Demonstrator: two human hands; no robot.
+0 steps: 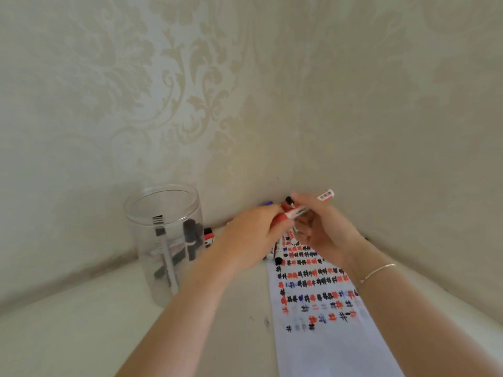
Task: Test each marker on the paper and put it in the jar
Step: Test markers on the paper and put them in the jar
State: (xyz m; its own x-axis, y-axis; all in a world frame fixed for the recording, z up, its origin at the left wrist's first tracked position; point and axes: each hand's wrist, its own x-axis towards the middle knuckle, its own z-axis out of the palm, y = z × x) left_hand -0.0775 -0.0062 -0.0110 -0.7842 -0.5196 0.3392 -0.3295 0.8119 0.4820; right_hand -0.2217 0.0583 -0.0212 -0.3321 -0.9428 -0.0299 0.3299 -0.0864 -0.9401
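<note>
Held red marker [295,212] mid-frame: left hand [251,238] gripped cap end, right hand [324,227] curled round barrel. Best pulled cap straight off over paper [326,308]; jar [166,240] stood at centre-left on table [81,336].

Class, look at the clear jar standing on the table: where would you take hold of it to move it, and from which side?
Grip the clear jar around its smooth round wall, about midway up, coming from its open left side. It stands upright with markers leaning inside, so a hold on the rim could tip it. The left hand and right hand, both busy with a red marker, crowd its right.
</note>
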